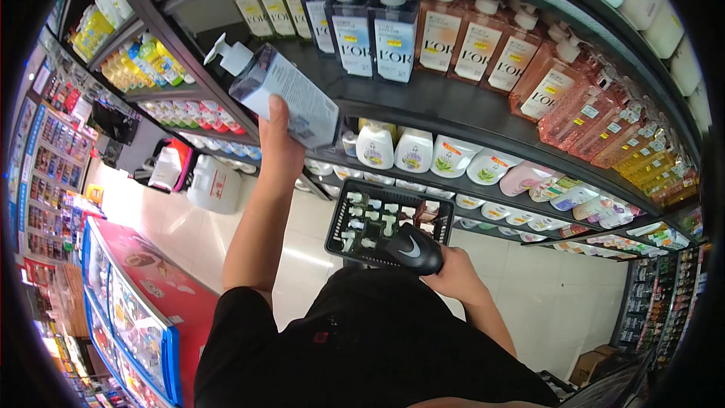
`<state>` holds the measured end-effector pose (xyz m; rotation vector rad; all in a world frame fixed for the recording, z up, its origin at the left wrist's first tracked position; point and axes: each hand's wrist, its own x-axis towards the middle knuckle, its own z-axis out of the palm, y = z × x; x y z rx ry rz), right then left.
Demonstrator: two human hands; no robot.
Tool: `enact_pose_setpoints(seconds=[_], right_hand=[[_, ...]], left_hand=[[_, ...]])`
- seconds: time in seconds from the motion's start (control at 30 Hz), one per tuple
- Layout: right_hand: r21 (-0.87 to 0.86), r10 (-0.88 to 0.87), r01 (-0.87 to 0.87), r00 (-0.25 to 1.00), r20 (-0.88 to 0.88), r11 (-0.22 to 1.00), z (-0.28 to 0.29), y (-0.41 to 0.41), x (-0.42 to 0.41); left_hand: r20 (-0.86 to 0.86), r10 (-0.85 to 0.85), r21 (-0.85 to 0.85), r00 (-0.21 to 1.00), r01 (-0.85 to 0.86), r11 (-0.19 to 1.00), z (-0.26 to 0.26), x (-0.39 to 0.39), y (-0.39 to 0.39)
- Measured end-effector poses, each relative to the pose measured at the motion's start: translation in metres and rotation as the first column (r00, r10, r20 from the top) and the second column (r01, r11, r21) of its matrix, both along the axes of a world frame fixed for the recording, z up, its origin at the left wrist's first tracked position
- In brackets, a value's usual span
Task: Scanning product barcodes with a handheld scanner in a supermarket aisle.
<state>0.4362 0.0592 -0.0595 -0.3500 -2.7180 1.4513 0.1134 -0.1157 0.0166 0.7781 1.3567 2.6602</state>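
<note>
My left hand (281, 144) grips a square blue-tinted pump bottle (300, 99), tilted with its white pump to the upper left and its printed back label facing me. The bottle is held in front of the dark shelf (362, 88). In my right hand (460, 273) is a black handheld barcode scanner (416, 249), low and close to my body. Beyond the scanner stands a black plastic basket (334, 226) with several pump bottles (389, 224) upright in it. Similar blue-labelled pump bottles (395, 48) stand on the shelf, beside a row of pink ones (474, 42).
Greenish pump bottles (276, 8) stand at the shelf's left. White bottles (415, 149) line the shelf below. An upright shelf post (195, 56) runs close to my left hand. A white jug (214, 184) stands on the tiled floor, and a red chest freezer (153, 255) is at lower left.
</note>
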Motion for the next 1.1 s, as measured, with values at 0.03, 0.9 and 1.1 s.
enact_pose_setpoints(seconds=[0.03, 0.9, 1.1], right_hand=[[-0.002, -0.014, 0.014, 1.0, -0.003, 1.0, -0.004, 0.0, 0.001], [0.198, -0.504, 0.669, 0.299, 0.81, 0.717, -0.22, -0.102, 0.147], [0.176, -0.504, 0.725, 0.262, 0.823, 0.665, -0.227, -0.126, 0.152]], left_hand=[[0.015, -0.001, -0.002, 1.0, 0.001, 1.0, 0.006, -0.014, 0.007], [-0.054, -0.225, -0.212, 0.973, 0.209, 0.955, -0.001, -0.127, 0.025], [-0.099, -0.227, -0.248, 0.969, 0.197, 0.949, -0.003, -0.129, 0.028]])
